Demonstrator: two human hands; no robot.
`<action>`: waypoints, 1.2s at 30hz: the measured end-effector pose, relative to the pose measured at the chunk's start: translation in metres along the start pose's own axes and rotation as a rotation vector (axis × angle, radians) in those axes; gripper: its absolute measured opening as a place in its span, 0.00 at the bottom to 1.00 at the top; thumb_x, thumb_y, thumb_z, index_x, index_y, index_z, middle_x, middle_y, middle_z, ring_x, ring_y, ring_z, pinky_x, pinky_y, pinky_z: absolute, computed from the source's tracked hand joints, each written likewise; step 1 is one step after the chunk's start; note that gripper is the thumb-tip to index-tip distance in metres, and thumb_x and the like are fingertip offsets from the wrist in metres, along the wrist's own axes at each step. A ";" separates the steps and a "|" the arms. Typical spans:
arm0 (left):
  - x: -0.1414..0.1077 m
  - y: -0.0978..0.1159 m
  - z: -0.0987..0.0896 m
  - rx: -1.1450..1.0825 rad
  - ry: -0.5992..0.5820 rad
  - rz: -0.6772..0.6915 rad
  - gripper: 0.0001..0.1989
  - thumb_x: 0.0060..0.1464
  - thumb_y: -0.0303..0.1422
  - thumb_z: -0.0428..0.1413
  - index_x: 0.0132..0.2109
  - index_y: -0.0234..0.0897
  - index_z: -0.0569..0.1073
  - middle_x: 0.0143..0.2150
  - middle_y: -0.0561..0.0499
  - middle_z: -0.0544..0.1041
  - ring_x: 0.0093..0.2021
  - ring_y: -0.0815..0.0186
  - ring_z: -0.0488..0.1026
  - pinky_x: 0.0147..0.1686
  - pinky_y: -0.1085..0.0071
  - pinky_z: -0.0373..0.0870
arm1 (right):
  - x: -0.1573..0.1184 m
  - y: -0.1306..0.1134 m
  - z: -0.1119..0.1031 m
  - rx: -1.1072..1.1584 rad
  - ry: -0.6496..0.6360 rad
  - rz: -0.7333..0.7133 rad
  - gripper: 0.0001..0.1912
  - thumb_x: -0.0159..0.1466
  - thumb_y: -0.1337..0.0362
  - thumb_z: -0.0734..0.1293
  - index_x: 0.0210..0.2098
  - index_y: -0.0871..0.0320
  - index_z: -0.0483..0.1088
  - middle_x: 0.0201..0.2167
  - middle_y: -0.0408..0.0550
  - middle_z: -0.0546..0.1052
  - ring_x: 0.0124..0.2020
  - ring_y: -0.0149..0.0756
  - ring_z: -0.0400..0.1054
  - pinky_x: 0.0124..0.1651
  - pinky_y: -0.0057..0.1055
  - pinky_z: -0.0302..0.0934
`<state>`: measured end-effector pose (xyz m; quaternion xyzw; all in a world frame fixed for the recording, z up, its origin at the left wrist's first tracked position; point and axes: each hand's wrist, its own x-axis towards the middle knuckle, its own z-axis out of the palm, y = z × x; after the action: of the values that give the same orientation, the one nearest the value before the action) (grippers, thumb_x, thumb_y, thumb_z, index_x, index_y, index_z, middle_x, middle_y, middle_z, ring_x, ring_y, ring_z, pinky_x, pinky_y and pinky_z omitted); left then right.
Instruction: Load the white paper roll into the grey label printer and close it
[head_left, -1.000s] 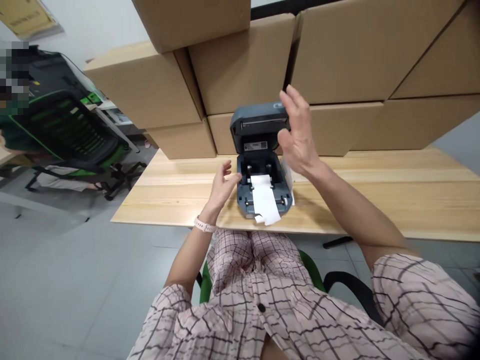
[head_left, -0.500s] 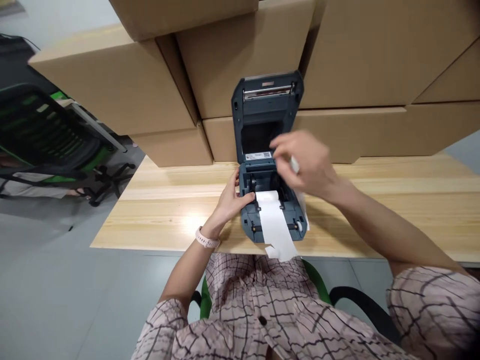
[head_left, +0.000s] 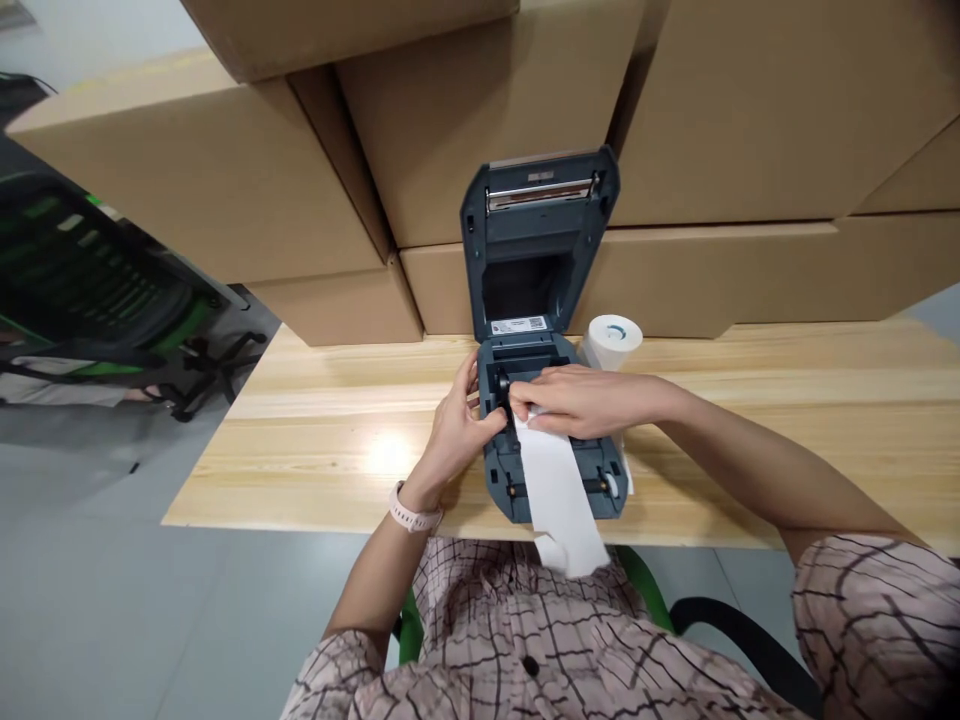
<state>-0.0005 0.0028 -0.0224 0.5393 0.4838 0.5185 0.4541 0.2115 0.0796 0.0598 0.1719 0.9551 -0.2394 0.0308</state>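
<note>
**Right hand [head_left: 574,400] came down into the open printer [head_left: 525,344]**

The printer stood at twelve o'clock from the wearer. The right hand covered much of its bay; whether the fingers pinched the paper strip [head_left: 557,490], I could not tell. The left hand [head_left: 457,425] was clamped on the printer's nine-o'clock side. The white roll [head_left: 613,342] at one o'clock, its foot hidden, probably stood on the tabletop [head_left: 337,420]. Half a second earlier, the raised right hand largely hid it.

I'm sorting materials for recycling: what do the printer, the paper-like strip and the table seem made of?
Printer: probably plastic, dull dark grey, moulded-looking edges.
Strip: likely paper, white, its end ragged.
Table: wood or wood-look laminate, pale grain, glossy highlight.
</note>
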 end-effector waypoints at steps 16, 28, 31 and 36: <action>-0.004 0.004 -0.005 -0.008 -0.069 0.007 0.44 0.58 0.27 0.64 0.78 0.48 0.62 0.78 0.40 0.67 0.75 0.50 0.69 0.76 0.48 0.64 | -0.178 0.067 0.051 0.641 0.545 0.608 0.24 0.66 0.46 0.76 0.59 0.37 0.75 0.56 0.59 0.81 0.59 0.56 0.77 0.63 0.53 0.72; -0.005 0.003 -0.015 -0.001 -0.113 -0.001 0.45 0.59 0.27 0.64 0.79 0.52 0.60 0.79 0.42 0.66 0.77 0.51 0.66 0.76 0.51 0.64 | -0.184 0.113 0.022 0.617 0.545 0.525 0.40 0.65 0.54 0.78 0.74 0.42 0.64 0.75 0.62 0.68 0.74 0.54 0.66 0.75 0.53 0.62; -0.005 0.001 -0.015 -0.002 -0.114 -0.005 0.46 0.59 0.28 0.64 0.80 0.52 0.58 0.79 0.41 0.66 0.77 0.50 0.66 0.76 0.50 0.65 | -0.133 0.135 0.007 0.662 0.512 0.470 0.51 0.55 0.51 0.83 0.73 0.48 0.63 0.77 0.61 0.65 0.76 0.55 0.63 0.78 0.56 0.58; -0.004 0.002 -0.013 -0.006 -0.115 0.000 0.46 0.58 0.29 0.64 0.80 0.50 0.58 0.78 0.40 0.67 0.77 0.51 0.67 0.76 0.50 0.65 | -0.074 0.151 0.011 0.738 0.398 0.454 0.47 0.45 0.50 0.86 0.61 0.55 0.74 0.61 0.58 0.81 0.62 0.53 0.76 0.69 0.54 0.68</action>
<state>-0.0129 -0.0015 -0.0199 0.5671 0.4552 0.4881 0.4827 0.3328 0.1754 -0.0068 0.4180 0.7319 -0.5124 -0.1644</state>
